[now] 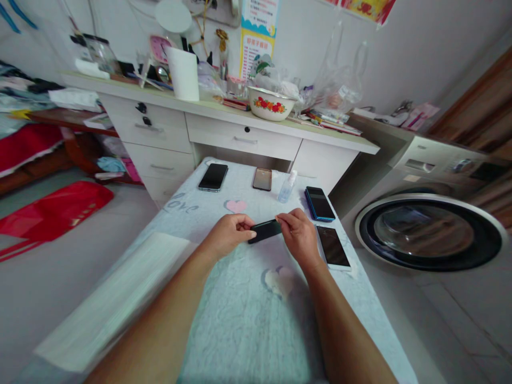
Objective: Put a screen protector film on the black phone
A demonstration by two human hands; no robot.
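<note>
- A table under a pale blue cloth with hearts stretches away from me; a washing machine stands to its right, a white drawer unit beyond it.
- A long whitish sheet lies along the table's left side.
- My left hand pinches the left end of a dark slab, thumb nearest me.
- My right hand has its fingers closed on the slab's right end, at the far corner.
- A white-edged phone lies just right of my right hand; farther off are a blue-edged phone and, at far left, a black phone.
- The phone-like dark slab is between my hands over the table's middle, its long axis running side to side, right end angled slightly away. I cannot tell which end is its top.
- Beyond it sit a brownish case and a clear spray bottle.
</note>
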